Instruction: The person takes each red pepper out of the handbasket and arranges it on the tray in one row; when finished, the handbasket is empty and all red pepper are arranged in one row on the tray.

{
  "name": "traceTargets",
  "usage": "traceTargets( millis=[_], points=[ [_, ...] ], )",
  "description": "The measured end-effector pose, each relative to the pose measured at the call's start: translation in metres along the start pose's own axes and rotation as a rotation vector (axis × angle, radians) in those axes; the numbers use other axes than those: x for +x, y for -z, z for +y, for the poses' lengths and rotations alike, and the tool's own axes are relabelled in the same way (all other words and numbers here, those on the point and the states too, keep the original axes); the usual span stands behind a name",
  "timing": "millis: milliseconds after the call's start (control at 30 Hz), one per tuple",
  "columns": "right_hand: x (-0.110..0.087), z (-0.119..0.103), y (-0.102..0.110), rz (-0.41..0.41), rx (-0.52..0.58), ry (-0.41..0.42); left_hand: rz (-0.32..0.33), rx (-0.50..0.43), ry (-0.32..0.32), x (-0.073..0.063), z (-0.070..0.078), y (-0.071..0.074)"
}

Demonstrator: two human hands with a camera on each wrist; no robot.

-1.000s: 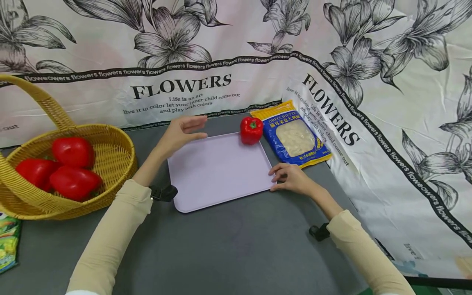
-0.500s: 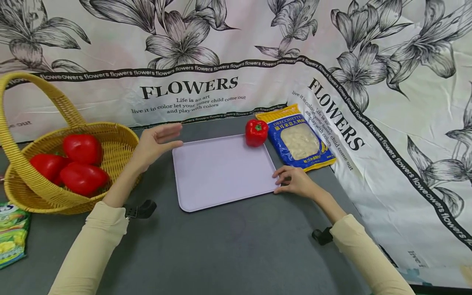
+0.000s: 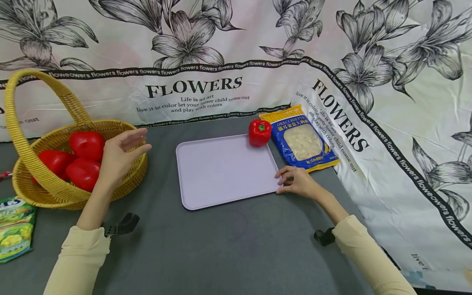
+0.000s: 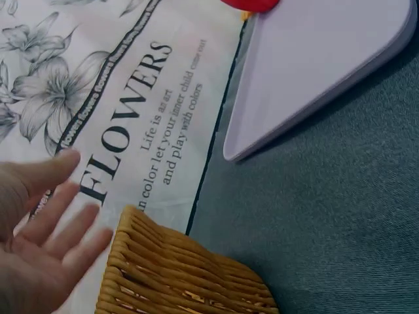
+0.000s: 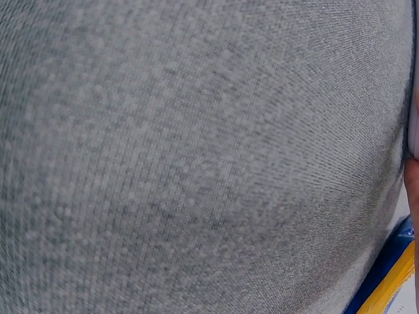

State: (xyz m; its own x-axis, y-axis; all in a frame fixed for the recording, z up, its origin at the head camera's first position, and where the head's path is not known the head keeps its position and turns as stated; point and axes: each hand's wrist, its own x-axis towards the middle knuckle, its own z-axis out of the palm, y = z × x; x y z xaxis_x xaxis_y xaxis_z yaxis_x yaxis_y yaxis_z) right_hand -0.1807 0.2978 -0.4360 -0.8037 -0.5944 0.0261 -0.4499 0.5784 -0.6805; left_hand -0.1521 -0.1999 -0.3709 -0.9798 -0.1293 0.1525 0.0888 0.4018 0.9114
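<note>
My left hand [image 3: 119,157] is over the right side of the yellow wicker basket [image 3: 138,172], fingers extended and holding nothing. Three glossy red bell peppers [image 3: 87,145] lie in that basket, just left of the hand. In the left wrist view the same hand [image 4: 46,229] spreads its fingers beside the basket's woven rim [image 4: 183,268]. At the front right corner of a pale lilac tray [image 3: 225,172], my right hand [image 3: 298,182] grips the edge with thumb and bent fingers. Another red bell pepper [image 3: 259,133] sits at the tray's back right corner.
A blue and yellow bag of orecchiette pasta [image 3: 302,139] lies right of the tray, close to the wall. A green and yellow packet [image 3: 14,229] is at the left edge. Flower-printed cloth [image 3: 199,41] hangs behind the grey table [image 3: 228,246].
My left hand has moved left from the tray's back left corner to over the basket. The right hand stays at the tray's corner. The head view has shifted slightly left.
</note>
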Motion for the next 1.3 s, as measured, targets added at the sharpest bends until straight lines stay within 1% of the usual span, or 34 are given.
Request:
traceTargets(
  millis=[133,233,333,400,500,600,667,767,800,833,933,1000,1100,1133,1233,1300],
  points=[
    [0.000,-0.001,0.000,0.000,0.004,0.006,0.110,0.082,0.046,-0.006,-0.004,0.004],
    [0.000,-0.002,0.000,-0.001,0.004,0.007,0.232,0.155,0.047,-0.009,-0.006,0.003],
    [-0.001,-0.003,0.001,0.002,-0.002,0.005,0.360,0.178,0.036,-0.008,-0.007,0.002],
    [-0.002,-0.002,0.001,0.003,-0.011,0.002,0.430,0.152,0.063,-0.004,-0.008,0.001],
    [-0.003,-0.001,0.001,0.004,-0.018,-0.006,0.471,0.064,0.171,0.004,-0.009,0.002],
    [-0.005,0.000,0.001,0.002,-0.019,-0.008,0.485,-0.039,0.301,0.013,-0.011,0.006],
    [-0.005,0.001,0.001,0.002,-0.015,-0.004,0.498,-0.117,0.372,0.019,-0.013,0.010],
    [-0.006,0.001,0.002,0.007,-0.007,0.002,0.553,-0.273,0.421,0.027,-0.016,0.015],
    [-0.006,0.000,0.002,0.008,-0.003,-0.001,0.577,-0.330,0.423,0.029,-0.017,0.016],
    [-0.006,0.000,0.002,0.007,-0.004,-0.004,0.606,-0.367,0.422,0.030,-0.018,0.017],
    [-0.005,-0.001,0.002,0.000,-0.012,-0.021,0.691,-0.456,0.421,0.032,-0.021,0.020],
    [-0.004,-0.005,0.001,-0.002,-0.012,-0.021,0.735,-0.480,0.432,0.033,-0.023,0.022],
    [-0.003,-0.018,0.002,-0.003,0.000,-0.008,0.766,-0.502,0.452,0.032,-0.025,0.025],
    [-0.002,-0.024,0.003,-0.003,0.004,-0.003,0.768,-0.502,0.459,0.032,-0.025,0.026],
    [-0.001,-0.039,0.007,-0.009,0.005,0.004,0.751,-0.458,0.484,0.032,-0.024,0.027],
    [-0.001,-0.044,0.008,-0.011,0.002,0.001,0.736,-0.401,0.504,0.033,-0.023,0.026]
  ],
)
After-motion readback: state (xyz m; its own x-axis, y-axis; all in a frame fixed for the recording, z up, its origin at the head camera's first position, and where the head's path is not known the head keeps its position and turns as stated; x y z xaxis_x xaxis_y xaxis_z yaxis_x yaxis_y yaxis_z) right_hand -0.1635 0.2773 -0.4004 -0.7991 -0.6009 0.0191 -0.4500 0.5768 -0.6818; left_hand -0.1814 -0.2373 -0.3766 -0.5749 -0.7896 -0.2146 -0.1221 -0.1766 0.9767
